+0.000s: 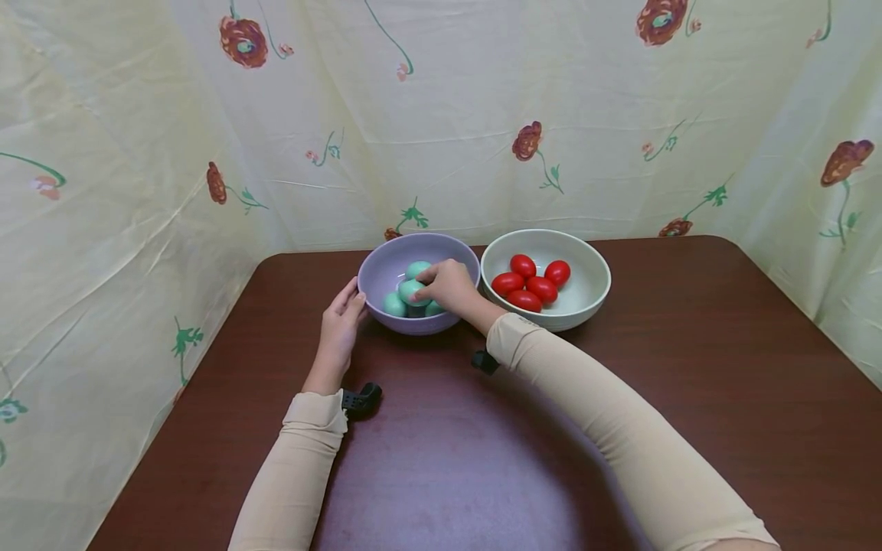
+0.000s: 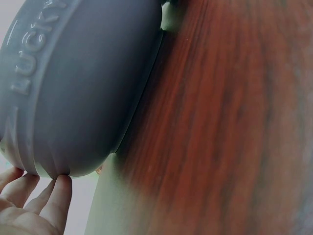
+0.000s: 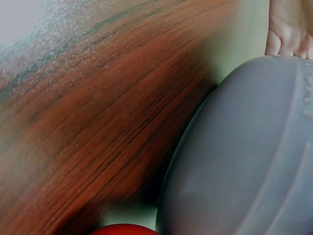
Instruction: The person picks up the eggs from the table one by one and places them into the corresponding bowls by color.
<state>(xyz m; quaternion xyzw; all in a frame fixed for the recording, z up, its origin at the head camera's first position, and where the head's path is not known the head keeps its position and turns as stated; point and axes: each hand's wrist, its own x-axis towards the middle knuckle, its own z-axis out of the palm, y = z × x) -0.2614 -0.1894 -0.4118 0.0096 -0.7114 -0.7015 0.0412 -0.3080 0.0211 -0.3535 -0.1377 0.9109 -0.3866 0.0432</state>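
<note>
A lavender bowl (image 1: 375, 279) stands at the back of the table, with several mint-green eggs (image 1: 394, 304) inside. My right hand (image 1: 451, 286) reaches in over the bowl's right rim and pinches a mint-green egg (image 1: 413, 292) between thumb and fingers, above the others. At the left side, my left hand (image 1: 339, 325) rests its fairly straight fingers against the outer wall. In the left wrist view, the fingertips (image 2: 61, 188) touch the bowl (image 2: 93, 88) below its raised lettering. The right wrist view shows the bowl's outside (image 3: 230, 156), but not the held egg.
Beside the lavender bowl, close to its right rim, is a pale green-white bowl (image 1: 586, 287) holding several red eggs (image 1: 542, 289). Both stand near the far edge of the dark wooden table (image 1: 441, 459). A flowered cloth (image 1: 455, 99) hangs behind and at both sides.
</note>
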